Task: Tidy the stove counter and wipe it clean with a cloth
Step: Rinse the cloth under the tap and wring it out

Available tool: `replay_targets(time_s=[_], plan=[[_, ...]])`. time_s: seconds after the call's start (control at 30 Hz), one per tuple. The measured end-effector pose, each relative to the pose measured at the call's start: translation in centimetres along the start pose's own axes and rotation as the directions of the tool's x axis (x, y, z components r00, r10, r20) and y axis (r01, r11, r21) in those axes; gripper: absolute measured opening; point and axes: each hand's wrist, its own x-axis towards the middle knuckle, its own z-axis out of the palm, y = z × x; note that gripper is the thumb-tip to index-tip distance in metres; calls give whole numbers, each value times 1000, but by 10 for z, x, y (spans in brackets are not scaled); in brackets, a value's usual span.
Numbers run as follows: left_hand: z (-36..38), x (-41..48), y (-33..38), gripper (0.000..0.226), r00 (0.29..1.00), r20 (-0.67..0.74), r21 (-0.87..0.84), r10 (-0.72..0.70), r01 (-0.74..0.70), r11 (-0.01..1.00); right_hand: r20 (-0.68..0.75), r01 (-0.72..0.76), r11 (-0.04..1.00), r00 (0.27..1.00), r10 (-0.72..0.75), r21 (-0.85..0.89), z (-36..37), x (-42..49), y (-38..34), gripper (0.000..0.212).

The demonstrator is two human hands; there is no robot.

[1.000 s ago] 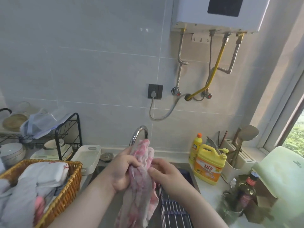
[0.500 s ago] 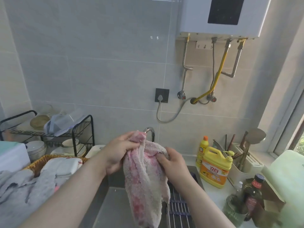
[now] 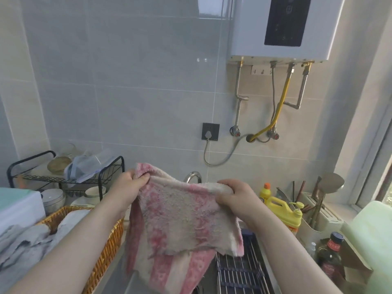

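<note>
Cloth (image 3: 182, 217) betw. both hands

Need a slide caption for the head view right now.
Both hands, left and right, hold a pink cloth spread above the sink.

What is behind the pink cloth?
Only the curved top of the faucet shows above the cloth, and a metal rack below it. The rest of the faucet is covered.

Both hands held a worn pink cloth (image 3: 184, 217) spread out over the sink, left hand (image 3: 133, 187) and right hand (image 3: 237, 198) each gripping a top corner. A wicker basket (image 3: 106, 247) sat left, yellow detergent jug (image 3: 284, 213) right.
</note>
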Motion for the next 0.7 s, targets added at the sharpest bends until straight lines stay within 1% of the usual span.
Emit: replay_targets(time_s=[0.07, 0.1, 0.13, 0.17, 0.2, 0.23, 0.3, 0.37, 0.43, 0.5, 0.6, 0.63, 0.67, 0.7], plan=[[0, 5, 2, 11, 1000, -25, -18, 17, -18, 1000, 24, 27, 975, 999, -22, -222, -2, 2, 0, 5], [0, 6, 2, 11, 999, -34, -38, 20, -21, 999, 31, 36, 939, 999, -27, -342, -2, 3, 0, 8], [0, 8, 4, 12, 999, -43, -56, 19, -21, 998, 30, 40, 897, 999, -30, -441, -3, 5, 1, 17], [1, 9, 6, 12, 999, -50, -69, 18, -22, 997, 24, 37, 863, 999, -29, -504, -5, 7, 1, 23], [0, 10, 9, 11, 999, -51, -78, 18, -22, 997, 16, 25, 854, 1000, -19, -519, -8, 9, 1, 28], [0, 12, 11, 11, 998, -55, -85, 20, -24, 996, 17, 6, 870, 1000, 3, -492, -11, 10, 1, 31], [0, 15, 16, 11, 998, -62, -84, 30, -35, 996, 41, -55, 926, 996, 76, -373, -19, 10, 1, 34], [-1, 18, 22, 13, 997, -58, -75, 45, -49, 996, 109, -119, 980, 984, 138, -163, -27, 12, 1, 33], [0, 21, 28, 16, 998, -25, -70, 53, -55, 996, 177, -163, 984, 973, 148, 76, -33, 14, 2, 32], [1, 25, 34, 18, 998, 23, -34, 54, -53, 998, 215, -174, 960, 968, 127, 219, -38, 15, 4, 28], [1, 31, 39, 20, 998, 46, 27, 51, -53, 998, 222, -207, 919, 965, 136, 336, -40, 17, 8, 29], [1, 32, 40, 22, 998, 55, 23, 41, -42, 999, 214, -215, 917, 966, 148, 335, -41, 17, 9, 29], [1, 36, 39, 26, 998, 57, 69, 40, -44, 997, 193, -218, 927, 967, 163, 307, -42, 17, 9, 27], [0, 40, 38, 32, 996, 55, 180, 64, -73, 981, 174, -221, 936, 969, 178, 273, -43, 18, 10, 25]])
